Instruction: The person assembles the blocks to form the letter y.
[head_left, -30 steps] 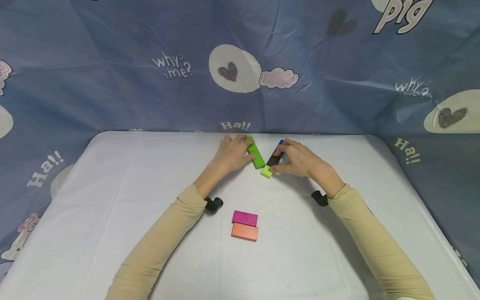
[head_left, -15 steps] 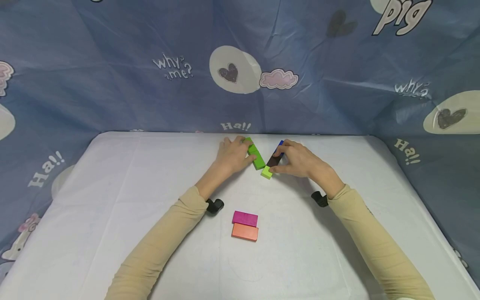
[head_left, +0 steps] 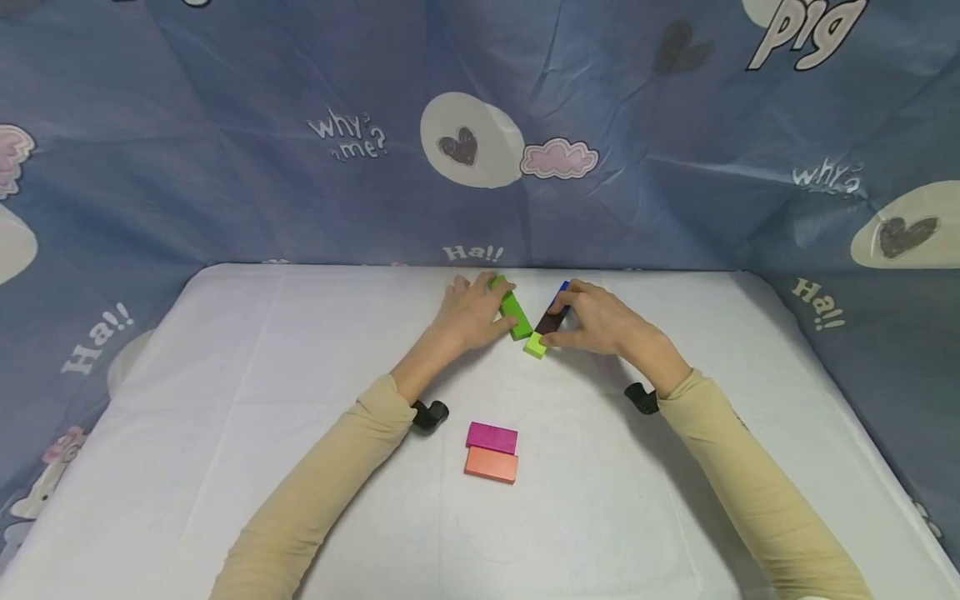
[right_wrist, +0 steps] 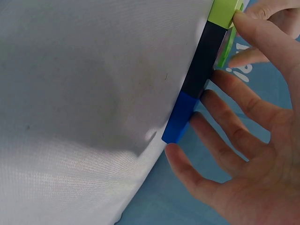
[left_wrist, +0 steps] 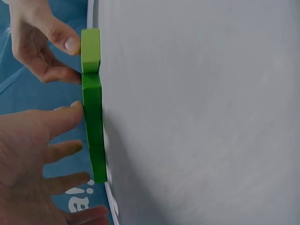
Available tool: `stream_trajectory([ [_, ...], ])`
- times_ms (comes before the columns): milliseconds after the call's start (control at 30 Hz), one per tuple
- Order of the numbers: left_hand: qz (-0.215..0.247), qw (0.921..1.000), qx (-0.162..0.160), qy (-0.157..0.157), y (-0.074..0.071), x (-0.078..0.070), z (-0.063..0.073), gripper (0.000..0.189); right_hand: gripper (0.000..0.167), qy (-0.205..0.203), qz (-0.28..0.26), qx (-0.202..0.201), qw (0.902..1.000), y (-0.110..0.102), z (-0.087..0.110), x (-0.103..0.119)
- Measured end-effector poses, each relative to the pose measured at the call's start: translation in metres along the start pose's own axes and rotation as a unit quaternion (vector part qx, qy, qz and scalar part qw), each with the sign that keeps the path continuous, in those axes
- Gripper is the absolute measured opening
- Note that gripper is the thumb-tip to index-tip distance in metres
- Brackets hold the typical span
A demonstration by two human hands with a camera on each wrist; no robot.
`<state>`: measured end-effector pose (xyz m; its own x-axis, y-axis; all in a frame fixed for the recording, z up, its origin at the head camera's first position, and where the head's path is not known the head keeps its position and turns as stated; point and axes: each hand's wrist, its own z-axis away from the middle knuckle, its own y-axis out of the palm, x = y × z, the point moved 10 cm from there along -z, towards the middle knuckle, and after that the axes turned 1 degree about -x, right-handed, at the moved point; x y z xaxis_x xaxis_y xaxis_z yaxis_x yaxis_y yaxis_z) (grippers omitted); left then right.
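Note:
Two green blocks [head_left: 514, 319] lie end to end at the table's far side, slanting toward a second row. That row holds a lime block [head_left: 535, 347], a black block [right_wrist: 204, 58] and a blue block [right_wrist: 179, 117]. Their near ends meet in a V, the lime block right at the green one. My left hand [head_left: 467, 317] touches the green blocks with thumb and fingertips, its fingers spread and fairly straight in the left wrist view. My right hand [head_left: 602, 321] spans the other row, thumb at the lime block, loosely bent fingertips along the black and blue blocks.
Nearer me on the white table [head_left: 345, 517], a magenta block [head_left: 492, 437] lies against an orange block [head_left: 491, 465]. A blue printed cloth [head_left: 660, 217] rises behind the table's far edge and along both sides.
My left hand has shifted slightly right, its index fingertip reaching farther over the far green block. My right hand and its row of blocks look unchanged.

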<state>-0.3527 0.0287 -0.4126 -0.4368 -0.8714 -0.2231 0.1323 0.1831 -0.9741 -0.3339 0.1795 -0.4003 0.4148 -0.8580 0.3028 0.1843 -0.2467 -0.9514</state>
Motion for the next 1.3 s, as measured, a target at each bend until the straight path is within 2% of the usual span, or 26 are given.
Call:
stream_trajectory([
  [133,-0.005,0.9999,0.011,0.002,0.0022,-0.0028,0.0022,0.064,0.057,0.001,-0.002,-0.001,1.0000,-0.0009,0.0004,-0.0002],
  [533,-0.014,0.9991,0.032,-0.022,0.0087,-0.0045,0.0016,0.068,0.056,-0.002,-0.002,-0.005,1.0000,-0.0003,0.0015,-0.0007],
  [1033,-0.023,0.9990,0.026,-0.027,0.0075,-0.0061,0.0057,0.067,0.057,-0.004,-0.003,-0.005,1.0000,-0.0012,0.0015,0.0013],
  [1300,-0.013,0.9992,0.016,-0.036,0.0083,-0.0074,0.0077,0.065,0.056,0.001,-0.003,-0.003,1.0000,-0.0008,0.0011,-0.0003],
])
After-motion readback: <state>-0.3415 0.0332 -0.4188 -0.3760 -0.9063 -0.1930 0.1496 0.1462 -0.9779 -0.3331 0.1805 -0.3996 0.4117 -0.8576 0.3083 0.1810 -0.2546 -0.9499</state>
